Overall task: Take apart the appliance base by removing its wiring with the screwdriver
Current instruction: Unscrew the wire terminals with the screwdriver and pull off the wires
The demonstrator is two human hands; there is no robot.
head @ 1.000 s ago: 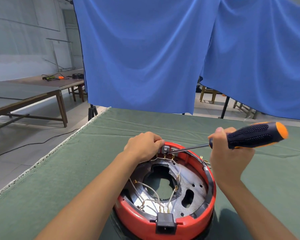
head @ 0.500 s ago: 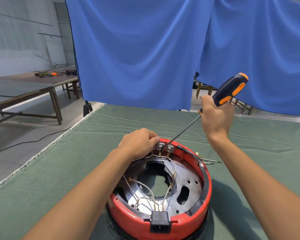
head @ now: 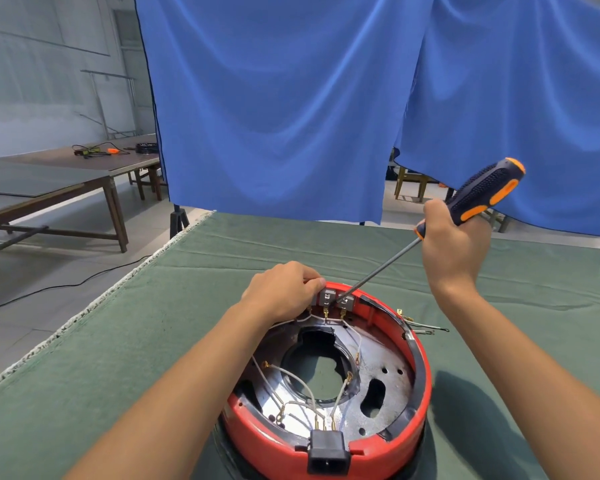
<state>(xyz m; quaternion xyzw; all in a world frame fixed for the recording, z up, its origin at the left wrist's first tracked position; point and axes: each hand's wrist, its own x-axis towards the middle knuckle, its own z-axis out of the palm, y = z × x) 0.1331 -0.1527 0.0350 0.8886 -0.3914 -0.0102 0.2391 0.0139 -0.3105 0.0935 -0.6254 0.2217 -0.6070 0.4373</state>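
Two Hands Worked at the Far Rim of the Red Base

Half a second earlier the scene had looked almost the same: the screwdriver already stood steeply, its tip at the terminals. A full second earlier its shaft had lain nearly level, with the handle out to the right; since then the handle had swung up and back.

On the left, the left hand point(head: 284, 289) rested on the far edge of the round red plastic appliance base point(head: 329, 386), its fingers curled and pinching at the small grey metal terminal block point(head: 333, 299) mounted there. Thin white wires with brass connectors point(head: 302, 386) ran from those terminals down across the silvery metal plate inside the base to a black plug socket point(head: 328, 452) at the near rim.

The base sat on a green cloth-covered table point(head: 153, 341), directly between the two forearms, closer to the left one.

To the right, the right hand point(head: 452, 244) was clenched round the lower part of the black-and-orange-handled screwdriver point(head: 478, 195), raised above and beyond the base. Its long steel shaft slanted down leftward, the tip touching the terminal block just beside the left fingertips.

Loose wires point(head: 423, 325) lay on the cloth just outside the base's right rim.
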